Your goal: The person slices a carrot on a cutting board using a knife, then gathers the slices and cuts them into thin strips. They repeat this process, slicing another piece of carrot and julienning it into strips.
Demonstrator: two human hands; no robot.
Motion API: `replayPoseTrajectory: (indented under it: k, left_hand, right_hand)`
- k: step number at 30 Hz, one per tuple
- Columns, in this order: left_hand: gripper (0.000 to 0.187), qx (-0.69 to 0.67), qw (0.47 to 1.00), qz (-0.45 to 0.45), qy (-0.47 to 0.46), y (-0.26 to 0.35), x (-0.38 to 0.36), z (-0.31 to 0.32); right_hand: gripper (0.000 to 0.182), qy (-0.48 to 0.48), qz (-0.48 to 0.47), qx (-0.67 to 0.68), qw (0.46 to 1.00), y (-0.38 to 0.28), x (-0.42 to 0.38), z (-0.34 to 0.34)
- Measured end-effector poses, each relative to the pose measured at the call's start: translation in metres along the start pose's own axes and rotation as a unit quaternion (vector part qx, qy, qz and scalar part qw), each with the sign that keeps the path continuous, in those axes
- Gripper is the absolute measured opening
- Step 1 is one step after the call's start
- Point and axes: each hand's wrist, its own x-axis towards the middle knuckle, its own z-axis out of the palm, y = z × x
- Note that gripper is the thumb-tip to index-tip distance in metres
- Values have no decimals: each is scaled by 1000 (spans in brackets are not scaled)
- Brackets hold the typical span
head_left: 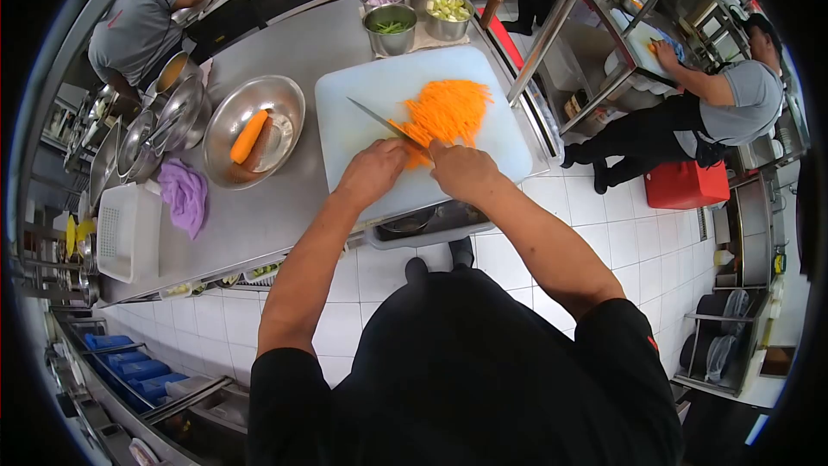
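Observation:
On the white cutting board (354, 116), my right hand (466, 173) grips the handle of a kitchen knife. Its blade (379, 115) points away to the upper left, across the near side of a heap of shredded carrot (448, 110). Beside the blade, my left hand (374, 170) is closed, its fingers curled down against carrot pieces (416, 158) between the two hands. How much carrot lies under those fingers is hidden. To the left of the board, a metal bowl (226, 112) holds a whole peeled carrot (250, 135).
Behind the board stand metal pots with green strips (392, 28), chopped purple pieces (379, 1) and pale green chunks (450, 9). A purple cloth (183, 197) and white basket (129, 233) lie left. Co-workers stand at far left (134, 30) and right (733, 103).

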Motion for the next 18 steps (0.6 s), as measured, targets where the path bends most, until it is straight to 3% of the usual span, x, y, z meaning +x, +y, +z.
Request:
replayPoseTrajectory:
  k: [2, 8, 14, 18]
  left_hand:
    - [11, -16, 1000, -3, 24, -1, 2, 1]
    - [11, -30, 999, -7, 30, 0, 3, -1]
    - [12, -55, 997, -16, 57, 1, -3, 5]
    - [13, -55, 996, -11, 63, 0, -5, 5]
  right_hand:
    - [35, -28, 0, 6, 1000, -3, -10, -18]
    - [26, -10, 11, 31, 999, 2, -2, 15]
    - [26, -31, 5, 7, 999, -8, -16, -25]
    - [26, -1, 11, 29, 1000, 3, -6, 17]
